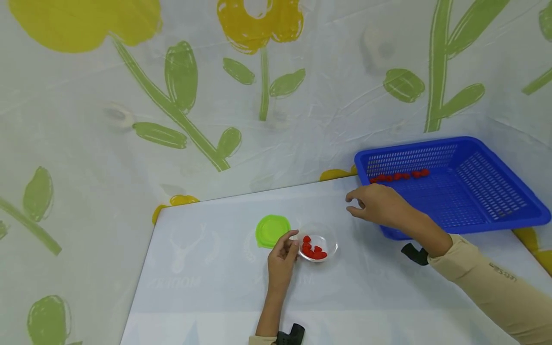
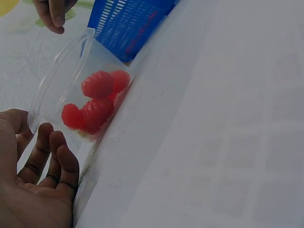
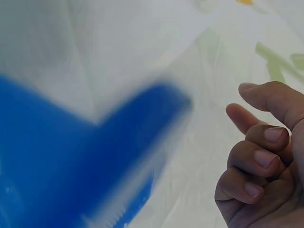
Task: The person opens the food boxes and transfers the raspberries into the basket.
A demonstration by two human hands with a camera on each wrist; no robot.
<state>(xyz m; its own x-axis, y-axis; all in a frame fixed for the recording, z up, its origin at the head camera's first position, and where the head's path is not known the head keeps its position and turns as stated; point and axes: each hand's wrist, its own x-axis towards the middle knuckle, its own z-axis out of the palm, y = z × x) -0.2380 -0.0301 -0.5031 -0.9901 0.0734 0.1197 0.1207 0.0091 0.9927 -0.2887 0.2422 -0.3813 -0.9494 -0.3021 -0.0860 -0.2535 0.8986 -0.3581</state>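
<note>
A clear round bowl [image 1: 329,242] with several red raspberries [image 1: 316,254] stands on the table. At its left rim, my left hand [image 1: 282,261] grips the edge with thumb and finger. The left wrist view shows the bowl [image 2: 61,71] side-on, raspberries [image 2: 97,111] resting at its bottom, and the left hand [image 2: 38,180] at the rim. Between bowl and basket my right hand [image 1: 381,206] hangs above the table. In the right wrist view that hand [image 3: 266,152] holds nothing; thumb and index finger stand apart, the other fingers bent.
A blue perforated basket [image 1: 487,226] stands at the back right, with several raspberries [image 1: 398,177] in a row along its far left side. Just left of the bowl, a green lid [image 1: 271,230] lies on the table [image 1: 207,282]. A flower-patterned sheet [image 1: 319,129] hangs behind.
</note>
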